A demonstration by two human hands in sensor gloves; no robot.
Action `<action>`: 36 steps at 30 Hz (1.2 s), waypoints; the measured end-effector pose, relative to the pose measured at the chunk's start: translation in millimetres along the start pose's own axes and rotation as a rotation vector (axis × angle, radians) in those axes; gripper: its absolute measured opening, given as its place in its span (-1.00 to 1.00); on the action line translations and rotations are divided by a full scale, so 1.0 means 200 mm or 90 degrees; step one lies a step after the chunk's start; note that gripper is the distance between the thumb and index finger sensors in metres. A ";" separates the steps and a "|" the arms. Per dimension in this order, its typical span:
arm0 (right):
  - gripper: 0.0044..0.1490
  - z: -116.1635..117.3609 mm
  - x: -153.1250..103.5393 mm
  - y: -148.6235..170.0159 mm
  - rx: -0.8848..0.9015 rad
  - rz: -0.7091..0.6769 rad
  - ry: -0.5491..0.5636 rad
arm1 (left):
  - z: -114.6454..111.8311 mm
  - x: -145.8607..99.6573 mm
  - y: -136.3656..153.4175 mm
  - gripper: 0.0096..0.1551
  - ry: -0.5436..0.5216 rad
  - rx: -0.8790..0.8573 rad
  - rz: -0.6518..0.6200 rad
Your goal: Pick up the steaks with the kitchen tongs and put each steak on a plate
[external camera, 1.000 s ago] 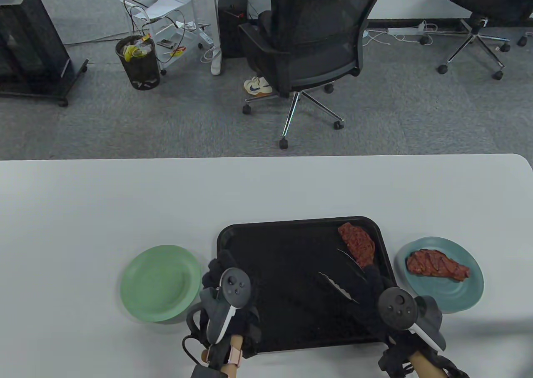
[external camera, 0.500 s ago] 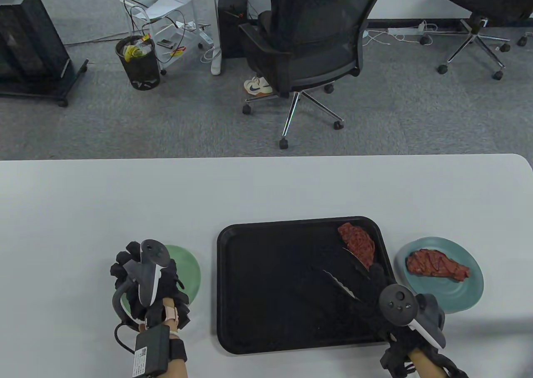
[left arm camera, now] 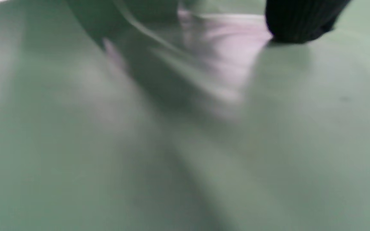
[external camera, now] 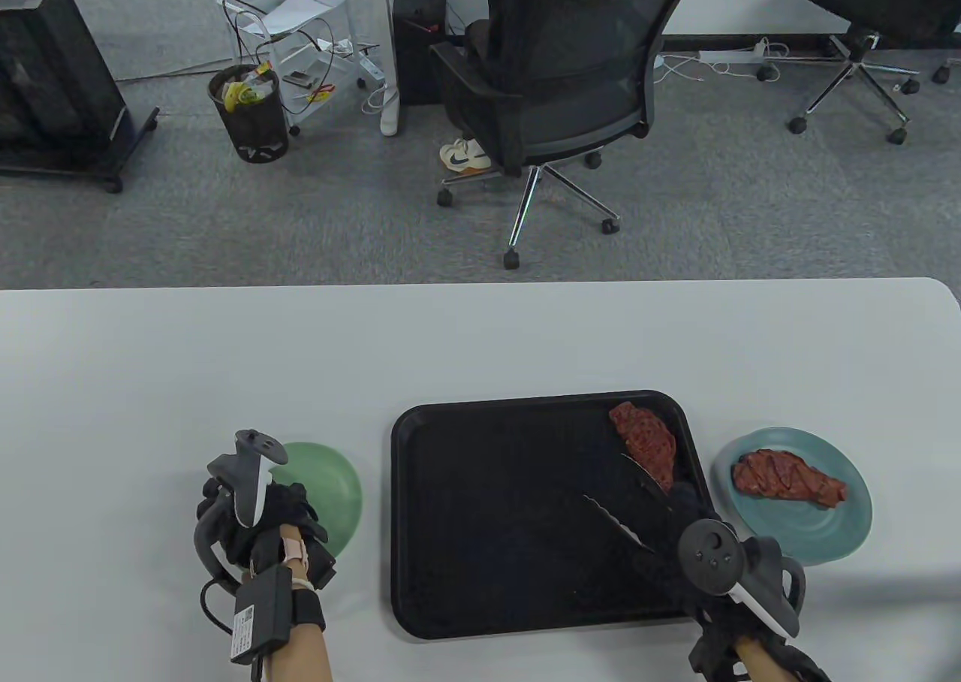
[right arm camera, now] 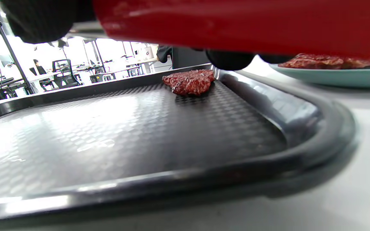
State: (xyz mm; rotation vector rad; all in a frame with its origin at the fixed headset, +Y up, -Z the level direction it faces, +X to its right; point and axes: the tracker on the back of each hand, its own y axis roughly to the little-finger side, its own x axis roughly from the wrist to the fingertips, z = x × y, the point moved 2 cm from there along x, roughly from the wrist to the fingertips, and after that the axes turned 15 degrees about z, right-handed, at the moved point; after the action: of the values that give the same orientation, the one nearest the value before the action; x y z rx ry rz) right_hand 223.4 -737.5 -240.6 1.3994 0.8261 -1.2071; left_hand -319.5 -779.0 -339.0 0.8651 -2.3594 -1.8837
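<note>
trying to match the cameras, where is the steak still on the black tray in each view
Table view: the red raw steak lies in the black plastic tray's far right corner.
Left wrist view: not in it.
Right wrist view: upper centre, by the tray's far rim.
Shared landmark: the blue round plate.

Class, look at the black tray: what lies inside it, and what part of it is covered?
Inside the black tray lies one steak at its far right corner, with the tongs reaching toward it. The right hand hides the tray's near right corner.

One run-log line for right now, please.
right hand grips tongs beside tray steak | left hand on green plate | blue plate: steak placed
</note>
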 end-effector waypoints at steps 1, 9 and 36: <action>0.22 0.00 0.00 0.00 -0.005 -0.001 0.000 | 0.01 0.01 0.01 0.21 -0.007 0.000 0.002; 0.22 0.00 -0.01 -0.01 -0.010 0.000 0.002 | 0.03 0.08 0.11 0.04 0.004 -0.043 0.013; 0.22 -0.07 -0.06 -0.05 0.018 -0.061 0.011 | 0.12 -0.14 0.44 -0.33 0.257 -0.613 -0.151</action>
State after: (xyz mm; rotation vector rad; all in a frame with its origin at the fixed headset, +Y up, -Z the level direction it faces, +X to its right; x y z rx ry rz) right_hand 213.3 -720.1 -232.9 1.4075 0.8995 -1.2852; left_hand -339.3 -735.0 -256.9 1.2191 -0.9472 -2.2535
